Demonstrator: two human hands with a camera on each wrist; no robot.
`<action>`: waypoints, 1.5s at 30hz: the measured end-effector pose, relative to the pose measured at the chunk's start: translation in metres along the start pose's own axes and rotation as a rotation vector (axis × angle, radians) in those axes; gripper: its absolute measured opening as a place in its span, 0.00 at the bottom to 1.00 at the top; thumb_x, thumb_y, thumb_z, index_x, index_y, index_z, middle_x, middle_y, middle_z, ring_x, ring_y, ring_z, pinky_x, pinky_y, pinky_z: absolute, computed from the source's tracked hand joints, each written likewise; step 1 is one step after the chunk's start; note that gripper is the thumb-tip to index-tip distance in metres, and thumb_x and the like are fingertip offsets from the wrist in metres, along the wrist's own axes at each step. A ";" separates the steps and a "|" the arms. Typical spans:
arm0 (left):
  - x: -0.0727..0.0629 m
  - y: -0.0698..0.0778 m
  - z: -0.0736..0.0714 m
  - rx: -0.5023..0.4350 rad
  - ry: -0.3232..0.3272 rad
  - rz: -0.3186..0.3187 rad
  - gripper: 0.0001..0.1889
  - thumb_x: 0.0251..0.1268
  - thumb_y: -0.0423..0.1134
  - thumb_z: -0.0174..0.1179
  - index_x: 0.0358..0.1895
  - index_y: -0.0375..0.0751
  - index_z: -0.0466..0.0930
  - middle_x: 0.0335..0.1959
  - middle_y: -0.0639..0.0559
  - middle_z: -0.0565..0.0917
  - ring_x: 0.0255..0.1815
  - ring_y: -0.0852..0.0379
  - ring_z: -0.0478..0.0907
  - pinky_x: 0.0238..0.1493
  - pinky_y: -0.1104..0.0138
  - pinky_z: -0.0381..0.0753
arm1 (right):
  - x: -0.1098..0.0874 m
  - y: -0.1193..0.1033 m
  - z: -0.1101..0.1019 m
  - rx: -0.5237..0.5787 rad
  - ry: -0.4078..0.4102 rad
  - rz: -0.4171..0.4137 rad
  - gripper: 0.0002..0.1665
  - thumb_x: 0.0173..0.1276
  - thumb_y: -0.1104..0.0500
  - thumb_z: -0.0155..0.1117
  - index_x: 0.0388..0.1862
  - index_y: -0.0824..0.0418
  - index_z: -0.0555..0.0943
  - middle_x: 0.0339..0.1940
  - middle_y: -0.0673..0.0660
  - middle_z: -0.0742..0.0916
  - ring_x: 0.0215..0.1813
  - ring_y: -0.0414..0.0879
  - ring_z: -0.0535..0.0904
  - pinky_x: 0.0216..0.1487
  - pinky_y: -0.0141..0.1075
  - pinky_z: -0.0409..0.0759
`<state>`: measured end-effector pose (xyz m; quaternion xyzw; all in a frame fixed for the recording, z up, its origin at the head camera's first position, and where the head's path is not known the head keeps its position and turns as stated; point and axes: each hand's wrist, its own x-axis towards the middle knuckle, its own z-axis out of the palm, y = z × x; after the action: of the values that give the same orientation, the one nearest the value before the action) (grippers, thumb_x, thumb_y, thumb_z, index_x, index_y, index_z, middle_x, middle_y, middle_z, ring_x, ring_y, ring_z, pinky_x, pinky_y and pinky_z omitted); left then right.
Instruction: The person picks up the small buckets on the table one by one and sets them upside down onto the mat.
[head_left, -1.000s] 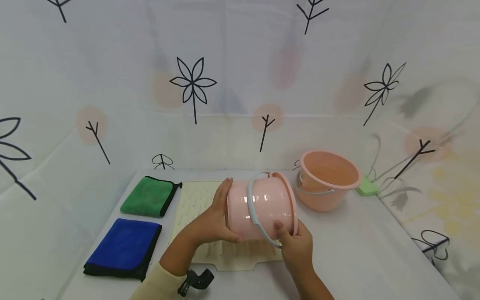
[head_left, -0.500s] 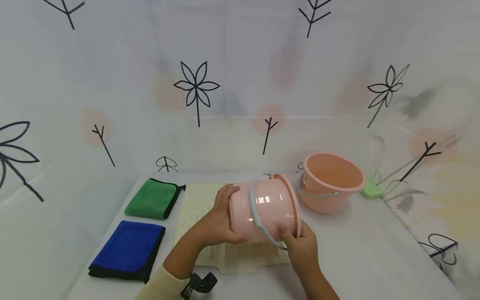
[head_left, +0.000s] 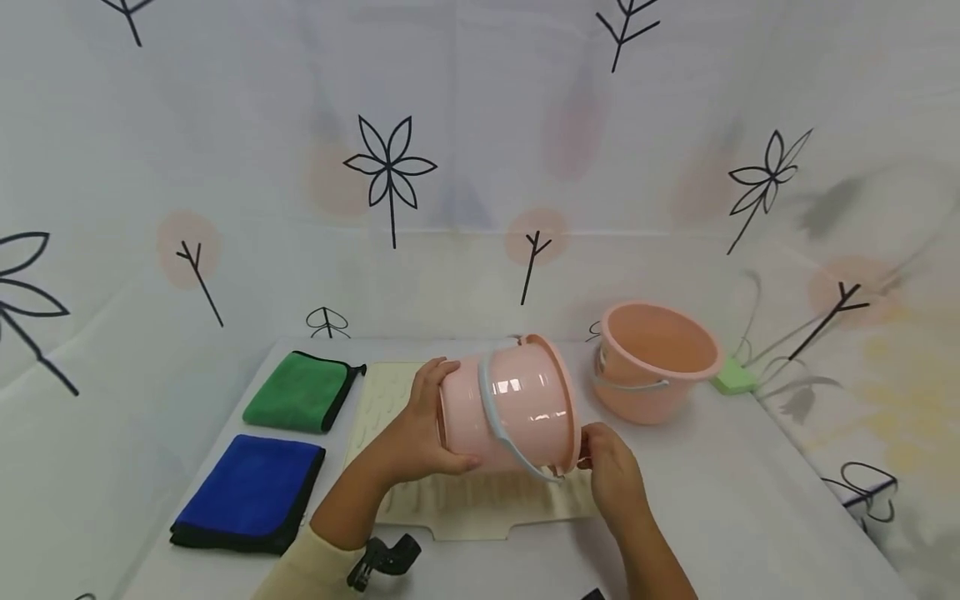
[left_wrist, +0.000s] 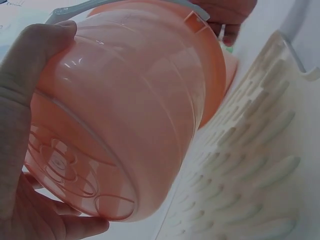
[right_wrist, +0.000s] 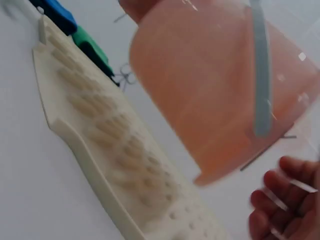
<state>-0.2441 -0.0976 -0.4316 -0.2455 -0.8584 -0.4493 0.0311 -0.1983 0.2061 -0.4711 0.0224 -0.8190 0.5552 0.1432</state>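
Note:
A pink bucket (head_left: 517, 412) lies tilted on its side in the air over a cream ridged board (head_left: 480, 508). My left hand (head_left: 420, 425) holds it round the base end, thumb along the wall and fingers at the bottom rim. The bucket's mouth faces right, and its pale blue handle (head_left: 495, 400) hangs across the wall. Just off the mouth rim is my right hand (head_left: 618, 475). In the right wrist view the loosely bent fingers (right_wrist: 280, 192) stand apart from the bucket and hold nothing. The bucket's inside is hidden from the head view.
A second pink bucket (head_left: 648, 400) stands upright at the back right, beside a green block (head_left: 733, 377). Folded green (head_left: 300, 392) and blue (head_left: 251, 487) cloths lie at the left. A patterned sheet (head_left: 465, 283) hangs behind the white table (head_left: 757, 500).
My right hand has let go of the bucket's rim and moved slightly right. The bucket, still held by my left hand, has shifted a little left and up.

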 end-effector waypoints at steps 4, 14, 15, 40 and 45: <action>-0.005 -0.003 -0.008 0.000 0.016 -0.001 0.68 0.38 0.59 0.84 0.81 0.72 0.42 0.83 0.58 0.46 0.73 0.42 0.65 0.61 0.46 0.82 | 0.003 0.015 -0.009 -0.377 -0.182 0.098 0.20 0.81 0.45 0.59 0.55 0.59 0.82 0.49 0.57 0.86 0.54 0.51 0.81 0.54 0.49 0.82; -0.027 -0.015 -0.047 -0.006 0.038 -0.029 0.66 0.41 0.55 0.85 0.80 0.72 0.42 0.78 0.55 0.52 0.69 0.42 0.69 0.54 0.53 0.87 | -0.008 0.041 -0.016 -0.659 -0.457 -0.029 0.60 0.57 0.34 0.78 0.78 0.65 0.67 0.78 0.80 0.65 0.75 0.83 0.60 0.72 0.76 0.58; -0.029 -0.017 -0.051 0.002 0.044 -0.032 0.66 0.41 0.55 0.85 0.80 0.72 0.42 0.78 0.53 0.52 0.69 0.41 0.69 0.53 0.53 0.88 | -0.010 0.041 -0.017 -0.664 -0.475 -0.030 0.61 0.58 0.33 0.77 0.79 0.67 0.66 0.79 0.80 0.63 0.76 0.84 0.58 0.73 0.76 0.57; -0.072 -0.015 -0.151 0.171 0.076 -0.192 0.63 0.51 0.54 0.79 0.84 0.55 0.42 0.76 0.38 0.54 0.67 0.36 0.64 0.52 0.42 0.84 | -0.013 0.052 -0.022 -0.618 -0.518 0.028 0.67 0.58 0.29 0.74 0.83 0.66 0.61 0.84 0.74 0.56 0.82 0.81 0.46 0.75 0.77 0.50; -0.075 -0.007 -0.157 0.316 0.084 -0.196 0.63 0.50 0.58 0.79 0.85 0.56 0.45 0.77 0.36 0.56 0.68 0.34 0.66 0.56 0.35 0.80 | -0.013 0.052 -0.022 -0.605 -0.516 0.051 0.66 0.57 0.29 0.75 0.83 0.65 0.62 0.85 0.73 0.56 0.81 0.82 0.45 0.73 0.78 0.51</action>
<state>-0.2078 -0.2538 -0.3637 -0.1338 -0.9360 -0.3197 0.0613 -0.1914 0.2443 -0.5146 0.0978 -0.9550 0.2682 -0.0809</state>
